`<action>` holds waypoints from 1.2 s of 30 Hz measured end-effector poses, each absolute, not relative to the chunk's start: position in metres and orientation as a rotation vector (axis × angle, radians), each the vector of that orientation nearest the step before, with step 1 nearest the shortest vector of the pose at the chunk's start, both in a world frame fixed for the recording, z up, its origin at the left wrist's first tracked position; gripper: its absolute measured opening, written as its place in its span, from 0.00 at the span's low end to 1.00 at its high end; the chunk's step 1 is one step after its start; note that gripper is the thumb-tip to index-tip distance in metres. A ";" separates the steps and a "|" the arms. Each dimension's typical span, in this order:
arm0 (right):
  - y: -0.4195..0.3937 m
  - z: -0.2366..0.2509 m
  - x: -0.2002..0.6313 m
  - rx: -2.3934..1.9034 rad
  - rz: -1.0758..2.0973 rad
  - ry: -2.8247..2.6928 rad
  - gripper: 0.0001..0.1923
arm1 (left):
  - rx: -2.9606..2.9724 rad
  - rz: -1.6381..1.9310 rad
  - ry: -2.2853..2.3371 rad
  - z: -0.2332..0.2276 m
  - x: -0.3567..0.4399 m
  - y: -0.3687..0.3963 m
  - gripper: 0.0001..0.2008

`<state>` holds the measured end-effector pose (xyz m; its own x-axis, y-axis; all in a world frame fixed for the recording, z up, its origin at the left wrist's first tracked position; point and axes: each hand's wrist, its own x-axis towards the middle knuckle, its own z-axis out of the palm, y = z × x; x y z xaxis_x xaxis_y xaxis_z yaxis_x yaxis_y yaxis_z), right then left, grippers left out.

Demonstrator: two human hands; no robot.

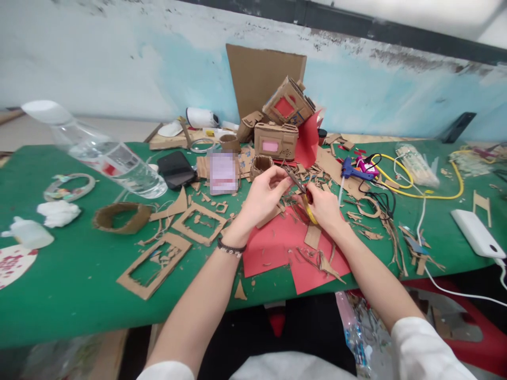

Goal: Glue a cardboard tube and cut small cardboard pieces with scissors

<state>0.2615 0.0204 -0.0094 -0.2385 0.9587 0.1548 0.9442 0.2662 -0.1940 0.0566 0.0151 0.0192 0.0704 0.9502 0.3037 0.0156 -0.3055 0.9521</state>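
Right hand [325, 207] grips yellow-handled scissors [304, 194], fingers closed through the loops, blades pointing up and left toward the left hand [264, 194], which pinches a small cardboard piece [285, 178] between thumb and fingertips just at the blade tips. Both hands hover close together above red paper sheets [277, 245] littered with brown trimmings. Judging by the spread, much cutting looks done: two cardboard window frames [174, 240] lie to the left, and small cardboard houses [282, 124] with red and pink windows stand behind the hands, while the piece in the fingers seems still being trimmed. Both forearms reach forward from the bottom edge and converge, the left wrist wearing a beaded bracelet [231, 247], the right wrist bent slightly inward. Farther out on the green table [71, 274] sit a tilted water bottle [106, 153], a black phone [176, 169] and a blue glue gun [348, 170] with yellow cable.
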 end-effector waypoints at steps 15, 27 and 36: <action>0.023 -0.011 0.262 -1.786 0.043 -2.324 0.26 | 1.578 1.313 1.037 0.016 0.053 0.015 0.05; 0.021 -0.012 0.263 -1.625 0.264 -2.286 0.24 | 1.608 1.288 1.101 0.016 0.052 0.014 0.09; 0.025 -0.011 0.266 -1.704 0.241 -2.264 0.23 | 1.697 1.253 1.257 0.021 0.046 0.015 0.13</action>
